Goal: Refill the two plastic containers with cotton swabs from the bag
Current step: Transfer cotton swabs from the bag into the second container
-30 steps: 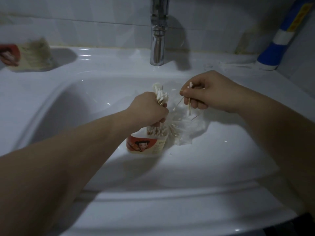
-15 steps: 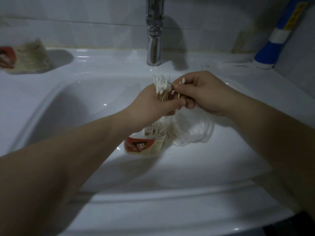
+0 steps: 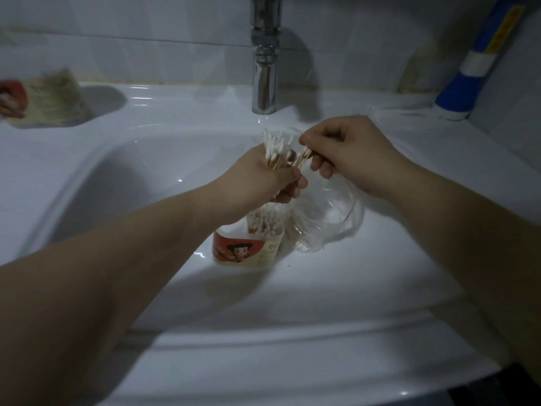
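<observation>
My left hand (image 3: 263, 177) grips a bunch of cotton swabs (image 3: 276, 148), their white tips pointing up. Close to its right, my right hand (image 3: 348, 150) pinches a few more swabs (image 3: 303, 159) against that bunch. Below my left hand a plastic container (image 3: 248, 247) with a red cartoon label stands in the sink basin, with swabs inside. The clear plastic bag (image 3: 328, 221) lies crumpled next to it on the right, under my right hand. A second container (image 3: 44, 101) with swabs lies blurred on the sink's left ledge.
The white sink (image 3: 351, 288) fills most of the view. A chrome faucet (image 3: 265, 68) rises at the back centre. A blue and white bottle (image 3: 480, 68) leans at the back right by the tiled wall.
My right hand, pinching a few swabs, moved left to meet the left hand's bunch. The bunch rose a little and more tips show above my left fist.
</observation>
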A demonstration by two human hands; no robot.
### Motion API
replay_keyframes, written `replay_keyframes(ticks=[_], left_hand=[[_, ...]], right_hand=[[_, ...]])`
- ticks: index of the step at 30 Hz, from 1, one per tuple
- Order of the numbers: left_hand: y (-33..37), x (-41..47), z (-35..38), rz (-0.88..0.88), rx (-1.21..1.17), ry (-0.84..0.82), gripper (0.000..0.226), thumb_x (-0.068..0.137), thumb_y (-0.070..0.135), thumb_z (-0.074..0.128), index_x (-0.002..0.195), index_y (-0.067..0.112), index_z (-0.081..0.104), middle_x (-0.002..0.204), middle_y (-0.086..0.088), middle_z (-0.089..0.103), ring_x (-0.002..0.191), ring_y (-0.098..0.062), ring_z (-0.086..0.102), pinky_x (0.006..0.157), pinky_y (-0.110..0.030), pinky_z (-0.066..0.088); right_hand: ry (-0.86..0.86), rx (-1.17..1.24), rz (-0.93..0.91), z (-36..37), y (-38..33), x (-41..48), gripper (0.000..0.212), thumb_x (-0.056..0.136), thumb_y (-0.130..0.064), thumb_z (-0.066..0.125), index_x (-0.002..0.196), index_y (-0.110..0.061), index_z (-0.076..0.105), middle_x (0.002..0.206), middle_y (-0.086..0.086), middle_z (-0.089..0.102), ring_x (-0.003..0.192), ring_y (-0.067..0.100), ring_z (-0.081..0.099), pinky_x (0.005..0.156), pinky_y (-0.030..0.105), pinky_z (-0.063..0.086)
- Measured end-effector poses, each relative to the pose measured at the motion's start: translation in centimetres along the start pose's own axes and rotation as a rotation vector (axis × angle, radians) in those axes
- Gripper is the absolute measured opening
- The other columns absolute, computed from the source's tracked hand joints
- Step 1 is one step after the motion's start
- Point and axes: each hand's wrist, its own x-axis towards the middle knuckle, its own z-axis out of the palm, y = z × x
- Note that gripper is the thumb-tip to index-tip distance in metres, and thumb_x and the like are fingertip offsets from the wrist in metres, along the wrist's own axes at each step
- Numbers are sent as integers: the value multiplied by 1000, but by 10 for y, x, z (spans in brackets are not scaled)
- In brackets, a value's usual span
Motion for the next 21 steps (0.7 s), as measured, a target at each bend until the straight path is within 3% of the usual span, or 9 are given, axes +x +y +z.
replay_keyframes(ticks=[6,10,11,15,17,21], left_hand=[[-5,5,0,-62,35,227,17,95,3,54,89,11,68,63,3,63,52,-8,59,59,-24,57],[-7,10,-4,-27,-3,339,20,99,31,62,85,15,64,62,8,56,54,-8,57,62,-24,57],[-8,10,-5,4,22,352,22,98,35,63,87,16,65,67,7,60,59,-8,61,63,-24,58],[-7,6,-3,54,111,247,13,94,27,70,88,15,71,91,-1,72,90,-15,72,76,-34,64],[-7,3,-1,32,145,152,3,92,15,70,89,14,72,92,-5,76,90,-19,75,79,-37,64],[-5,-1,4,5,55,105,7,92,6,68,96,11,71,91,-7,78,83,-21,77,71,-31,61]], right_hand=[[67,80,-22,-8,4,6,10,96,-10,67,94,-15,75,76,3,76,59,13,66,53,23,52],[-49,51,34,-11,8,5,33,98,-6,62,128,-17,63,81,7,78,59,16,68,54,25,54],[-99,-2,44,-11,8,4,32,98,-6,62,128,-17,63,83,6,79,60,16,69,54,25,54],[-271,-177,30,-8,3,-3,6,92,-6,69,96,-11,71,80,2,79,55,10,67,52,21,53],[-243,-197,-14,-6,1,-5,10,91,-7,72,89,-17,75,70,0,76,49,7,62,52,18,50],[-187,-169,-55,-7,-3,-4,15,87,-13,77,81,-26,80,63,1,72,49,6,59,54,16,48]])
